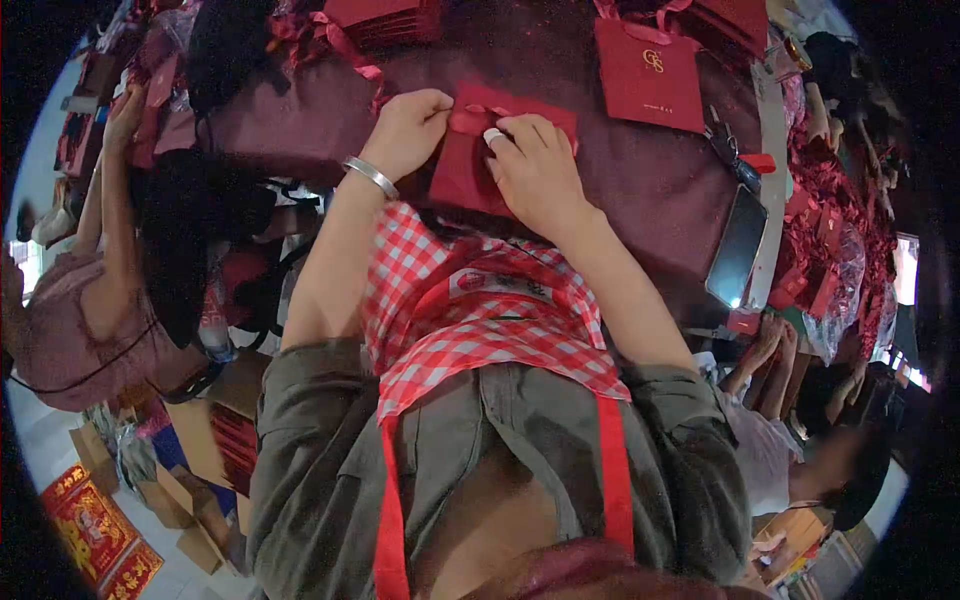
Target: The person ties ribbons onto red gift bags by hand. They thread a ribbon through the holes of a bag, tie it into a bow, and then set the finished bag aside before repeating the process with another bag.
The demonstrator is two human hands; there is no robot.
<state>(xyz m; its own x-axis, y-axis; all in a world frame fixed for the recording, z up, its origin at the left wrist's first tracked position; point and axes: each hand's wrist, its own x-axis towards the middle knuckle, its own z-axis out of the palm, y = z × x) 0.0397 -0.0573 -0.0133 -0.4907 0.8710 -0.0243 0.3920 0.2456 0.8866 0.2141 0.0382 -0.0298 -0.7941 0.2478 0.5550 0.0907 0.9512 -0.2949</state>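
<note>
A dark red paper gift bag point(462, 172) lies flat on the table in front of me, with a red ribbon point(474, 120) across its upper part. My left hand point(408, 130) is at the bag's upper left side, fingers closed in a pinch at the ribbon's left end. From the right, my right hand point(540, 170) reaches over the bag. Its fingers are curled together on the ribbon's right part, hiding some of it and the bag's right side. The fingertips of both hands are partly hidden.
A red bag with gold lettering point(650, 75) lies at the upper right of the dark red tablecloth point(640, 170). Near the right edge are a phone point(737, 247) and keys point(728, 145). Stacked red bags point(380, 20) are at the back. Other people work on both sides.
</note>
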